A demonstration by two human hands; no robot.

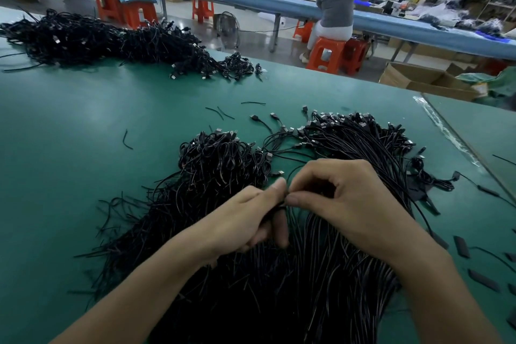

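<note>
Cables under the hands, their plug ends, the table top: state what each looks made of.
Cables: likely rubber or plastic sheath, black, semi-matte; they bend and droop freely. Plug ends: black moulded plastic with silvery, probably metal tips that glint. Table top: green mat, perhaps rubber or vinyl, with soft sheen.

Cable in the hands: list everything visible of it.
Thin black cable, rubbery-looking sheath, mostly hidden. The left hand holds it, one turn looped round a finger; the right hand pinches it between thumb and forefinger where both hands meet. Ends and plug cannot be told. It is held over the heap of like black cables on the green table.
</note>
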